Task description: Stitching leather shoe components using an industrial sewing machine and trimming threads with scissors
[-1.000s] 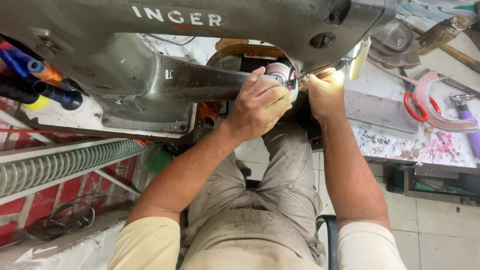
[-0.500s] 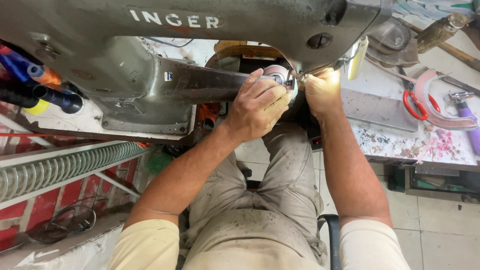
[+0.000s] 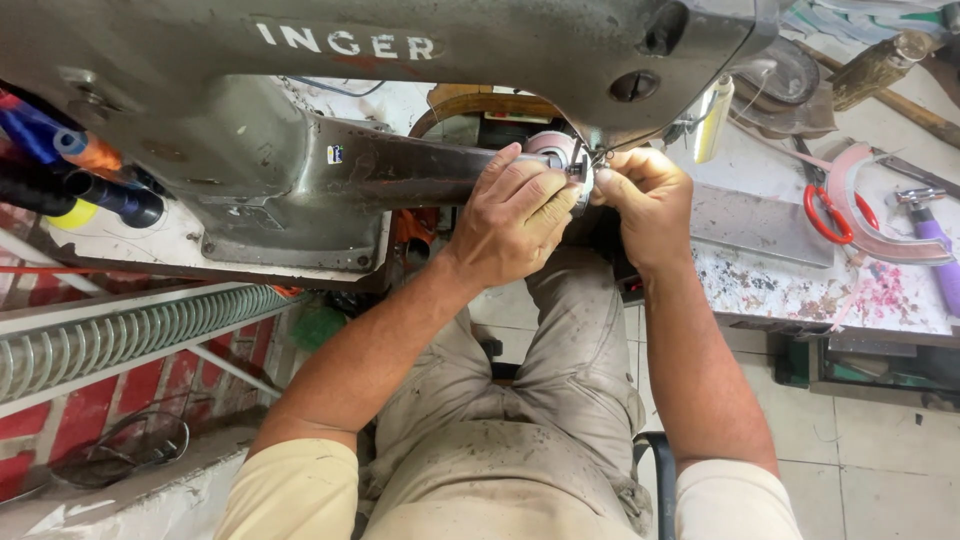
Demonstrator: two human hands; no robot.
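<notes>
A large grey cylinder-arm sewing machine point(image 3: 300, 150) fills the top of the head view. My left hand point(image 3: 515, 215) wraps over the end of its horizontal arm, fingers curled on the metal next to a pinkish round part point(image 3: 552, 148). My right hand point(image 3: 645, 195) is just to the right, fingertips pinched together at the needle area, apparently on a thin thread that is too fine to make out. Both hands nearly touch at the tip of the arm.
Thread spools point(image 3: 80, 170) in blue, orange, yellow and black sit at the left. A stained worktable point(image 3: 800, 290) at the right carries red-handled scissors point(image 3: 825, 215), a pink curved piece point(image 3: 865, 235), a purple-handled tool point(image 3: 940, 250) and a metal plate point(image 3: 760, 225). A ribbed hose point(image 3: 130, 335) runs lower left.
Both hands stay at the tip of the machine arm; the right hand's fingers have shifted slightly at the needle area. Nothing else has moved.
</notes>
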